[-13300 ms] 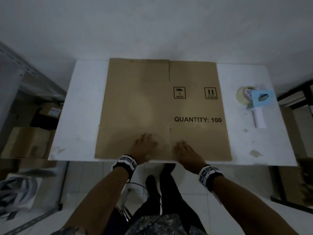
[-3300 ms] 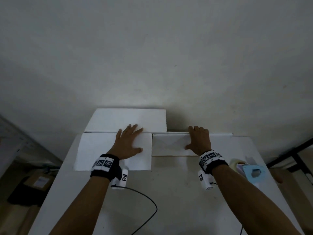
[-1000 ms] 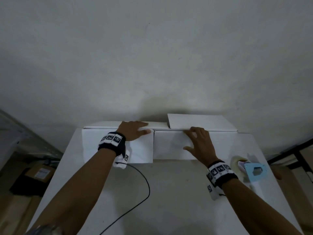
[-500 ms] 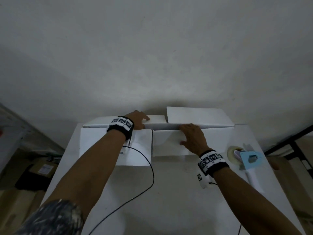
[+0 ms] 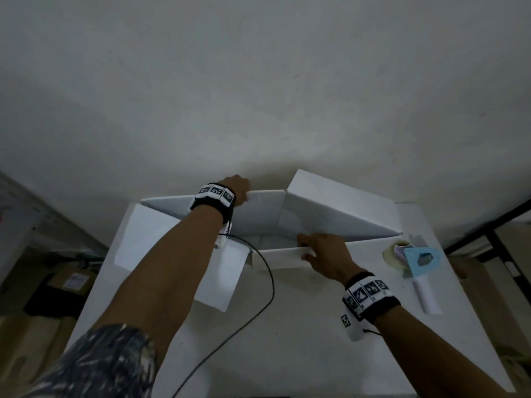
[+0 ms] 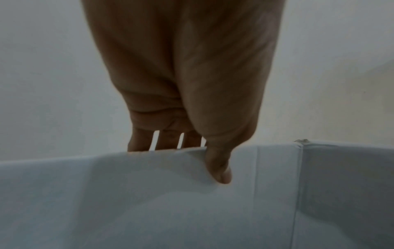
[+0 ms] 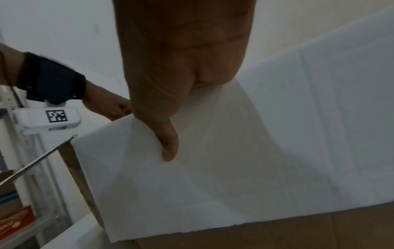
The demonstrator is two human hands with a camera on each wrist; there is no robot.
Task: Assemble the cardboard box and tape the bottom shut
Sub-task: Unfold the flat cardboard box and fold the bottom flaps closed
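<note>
White-faced brown cardboard box [image 5: 339,208]; pale blue tape dispenser [image 5: 421,259].

Black wristbands [image 5: 370,300] with square markers, patterned sleeve [image 5: 106,366], black cable [image 5: 258,294]

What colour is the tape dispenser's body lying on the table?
Light blue, with a white handle; the tape dispenser shows best in the head view.

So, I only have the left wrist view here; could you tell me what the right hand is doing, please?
Observer: The right hand grips the near wall of the box, thumb pressed on its white face.
Operator: Is the box opened up?
Observer: Partly: its near and far walls stand apart with a gap between them.
Operator: And where is the tape?
Observer: The tape dispenser lies on the table, right of the box, untouched.
</note>
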